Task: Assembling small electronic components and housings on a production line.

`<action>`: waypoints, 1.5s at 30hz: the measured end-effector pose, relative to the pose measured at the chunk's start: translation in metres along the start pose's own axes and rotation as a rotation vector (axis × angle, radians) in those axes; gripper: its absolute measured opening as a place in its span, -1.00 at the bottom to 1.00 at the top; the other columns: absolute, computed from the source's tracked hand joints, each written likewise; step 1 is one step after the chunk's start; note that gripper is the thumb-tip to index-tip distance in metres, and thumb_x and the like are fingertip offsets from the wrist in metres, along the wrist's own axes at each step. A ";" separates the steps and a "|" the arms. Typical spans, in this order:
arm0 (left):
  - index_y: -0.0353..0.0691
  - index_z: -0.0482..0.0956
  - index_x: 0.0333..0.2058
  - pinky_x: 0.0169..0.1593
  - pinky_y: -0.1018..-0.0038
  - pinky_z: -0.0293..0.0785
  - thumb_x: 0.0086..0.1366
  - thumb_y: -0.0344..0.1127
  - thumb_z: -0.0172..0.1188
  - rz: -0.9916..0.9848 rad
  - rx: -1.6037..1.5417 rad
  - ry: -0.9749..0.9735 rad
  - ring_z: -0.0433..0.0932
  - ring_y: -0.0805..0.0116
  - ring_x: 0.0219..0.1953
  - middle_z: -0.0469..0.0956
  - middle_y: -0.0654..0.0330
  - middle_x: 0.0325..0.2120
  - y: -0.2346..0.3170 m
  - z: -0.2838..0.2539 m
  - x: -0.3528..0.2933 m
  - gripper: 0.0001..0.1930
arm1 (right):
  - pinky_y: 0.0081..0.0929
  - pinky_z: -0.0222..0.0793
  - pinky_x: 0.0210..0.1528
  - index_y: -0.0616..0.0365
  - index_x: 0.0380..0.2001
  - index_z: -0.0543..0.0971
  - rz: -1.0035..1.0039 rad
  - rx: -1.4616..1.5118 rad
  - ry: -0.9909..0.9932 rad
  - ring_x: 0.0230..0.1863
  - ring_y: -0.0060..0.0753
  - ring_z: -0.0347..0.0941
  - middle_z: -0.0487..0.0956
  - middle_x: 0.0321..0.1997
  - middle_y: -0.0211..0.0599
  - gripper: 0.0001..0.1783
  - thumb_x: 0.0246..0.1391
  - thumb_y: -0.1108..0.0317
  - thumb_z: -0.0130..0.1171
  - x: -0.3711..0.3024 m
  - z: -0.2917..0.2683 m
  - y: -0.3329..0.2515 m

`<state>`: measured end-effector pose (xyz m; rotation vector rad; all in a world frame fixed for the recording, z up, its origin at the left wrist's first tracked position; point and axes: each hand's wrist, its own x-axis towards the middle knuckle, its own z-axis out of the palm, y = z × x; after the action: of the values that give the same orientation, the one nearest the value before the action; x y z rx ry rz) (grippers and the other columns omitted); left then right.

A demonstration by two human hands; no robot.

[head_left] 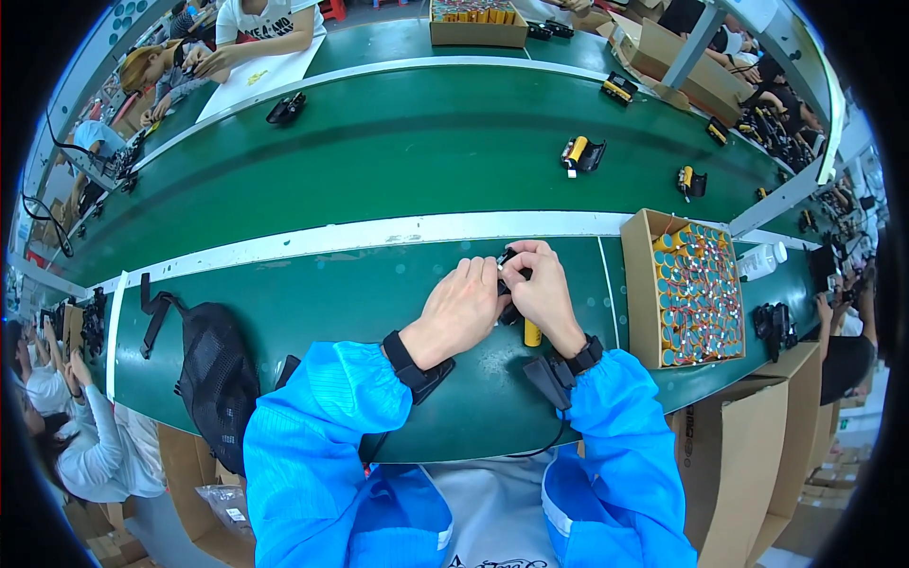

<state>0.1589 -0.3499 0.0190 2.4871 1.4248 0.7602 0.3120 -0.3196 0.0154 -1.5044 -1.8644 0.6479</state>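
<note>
Just ahead of me over the green bench, my left hand [458, 309] and my right hand [542, 292] meet around a small black plastic casing [507, 257]. Fingers of both hands are closed on it, and they hide most of its shape. The right thumb and forefinger pinch at its top, where something pale shows. Below the right palm a yellow cylindrical battery [532, 333] sticks out; whether it is joined to the casing is hidden. Both wrists wear black straps.
At right stands a cardboard box [642, 312] of yellow batteries, beside a white bottle [762, 260]. A black mesh bag [216, 374] lies left. Beyond a white rail, the green conveyor [407, 151] carries opened black casings with yellow batteries [580, 156]. Other people sit across it.
</note>
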 end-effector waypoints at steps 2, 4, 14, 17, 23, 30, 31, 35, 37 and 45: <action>-0.53 0.34 -0.09 -0.18 0.26 0.44 0.20 -0.30 0.21 -0.031 -0.023 -0.007 0.46 0.03 -0.25 0.45 -0.07 -0.31 0.001 0.000 -0.003 -0.57 | -0.44 0.40 -0.08 0.28 -0.36 0.58 0.031 0.173 0.020 -0.09 -0.29 0.47 0.55 -0.08 -0.17 -0.88 0.00 0.47 0.24 -0.009 -0.010 0.005; -0.53 0.34 -0.09 -0.19 0.26 0.44 0.21 -0.29 0.20 -0.070 -0.032 -0.003 0.46 0.03 -0.25 0.45 -0.07 -0.32 0.000 0.000 -0.008 -0.57 | -0.47 0.39 -0.07 0.29 -0.29 0.57 0.038 0.260 0.007 -0.10 -0.34 0.47 0.55 -0.10 -0.19 -0.83 0.03 0.46 0.26 -0.023 -0.018 0.008; -0.53 0.35 -0.08 -0.20 0.24 0.44 0.26 -0.27 0.17 -0.053 -0.013 -0.011 0.46 0.02 -0.27 0.45 -0.07 -0.34 0.001 0.001 -0.001 -0.58 | -0.57 0.39 -0.10 0.25 -0.11 0.56 0.418 0.167 -0.505 -0.18 -0.47 0.47 0.56 -0.17 -0.31 -0.69 0.02 0.53 0.27 -0.044 -0.066 -0.018; -0.52 0.36 -0.10 -0.20 0.26 0.45 0.25 -0.26 0.18 -0.055 0.015 -0.012 0.47 0.04 -0.27 0.45 -0.06 -0.35 0.000 0.000 0.000 -0.59 | -0.46 0.42 -0.12 0.22 -0.12 0.58 0.026 -0.240 -0.212 -0.21 -0.32 0.50 0.56 -0.18 -0.22 -0.66 -0.03 0.54 0.29 -0.043 -0.067 -0.012; -0.47 0.38 -0.16 -0.22 0.30 0.47 0.22 -0.24 0.22 -0.062 0.071 -0.001 0.48 0.09 -0.27 0.46 -0.03 -0.35 0.003 0.004 -0.002 -0.61 | -0.27 0.46 -0.06 0.14 -0.10 0.63 -0.215 -0.391 0.157 -0.12 -0.01 0.54 0.54 -0.07 0.07 -0.60 -0.12 0.51 0.33 -0.037 -0.049 0.004; -0.56 0.35 -0.08 -0.20 0.26 0.45 0.23 -0.26 0.21 -0.076 0.027 0.024 0.47 0.04 -0.27 0.46 -0.08 -0.34 0.001 0.007 -0.004 -0.54 | -0.28 0.41 0.10 0.10 -0.09 0.65 -0.063 -0.133 0.101 0.13 0.15 0.46 0.38 0.20 0.33 -0.60 -0.08 0.35 0.39 -0.045 -0.038 -0.010; -0.56 0.35 -0.07 -0.19 0.27 0.45 0.22 -0.26 0.21 -0.078 0.024 0.024 0.47 0.04 -0.27 0.46 -0.08 -0.35 0.000 0.008 -0.005 -0.54 | -0.28 0.41 0.10 0.10 -0.09 0.65 -0.065 -0.137 0.095 0.13 0.15 0.46 0.38 0.20 0.33 -0.60 -0.08 0.35 0.39 -0.045 -0.037 -0.012; -0.45 0.37 -0.14 -0.22 0.29 0.49 0.17 -0.26 0.25 -0.106 0.042 0.010 0.50 0.08 -0.24 0.47 -0.04 -0.36 0.001 0.009 -0.005 -0.59 | -0.28 0.42 0.08 0.12 -0.12 0.66 -0.169 -0.074 0.132 0.10 0.16 0.48 0.38 0.22 0.30 -0.64 -0.05 0.34 0.39 -0.040 -0.032 -0.020; -0.46 0.37 -0.14 -0.22 0.27 0.49 0.17 -0.28 0.24 -0.106 0.027 -0.015 0.50 0.06 -0.23 0.47 -0.05 -0.34 -0.001 0.012 -0.004 -0.60 | -0.27 0.43 0.05 0.13 -0.13 0.66 -0.267 -0.038 0.176 0.06 0.13 0.50 0.39 0.20 0.27 -0.66 -0.04 0.36 0.38 -0.039 -0.017 -0.019; -0.40 0.34 0.02 -0.14 0.26 0.48 0.13 -0.43 0.26 -0.041 -0.271 -0.155 0.50 0.02 -0.21 0.42 -0.03 -0.21 -0.023 -0.014 -0.004 -0.52 | -0.16 0.36 0.11 0.15 -0.16 0.67 -0.273 -0.156 0.081 0.09 0.14 0.40 0.40 0.16 0.15 -0.67 -0.08 0.44 0.36 -0.045 -0.008 -0.029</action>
<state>0.1331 -0.3423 0.0208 2.2512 1.2267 0.6848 0.3045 -0.3696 0.0335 -1.3147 -2.0473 0.3158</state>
